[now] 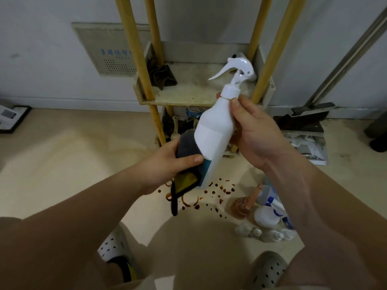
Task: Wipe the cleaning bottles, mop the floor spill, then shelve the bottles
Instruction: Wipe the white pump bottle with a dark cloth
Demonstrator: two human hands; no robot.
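Aloft, right hand (258, 132) grips the spray bottle (211, 135) by its neck; left hand (167, 162) clutches cloth (186, 143) against its base.

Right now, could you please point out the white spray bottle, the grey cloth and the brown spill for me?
white spray bottle (211, 132): head view, middle of its white body.
grey cloth (186, 143): head view, the grey fold against the bottle.
brown spill (227, 192): head view, a dark blot among its drops.
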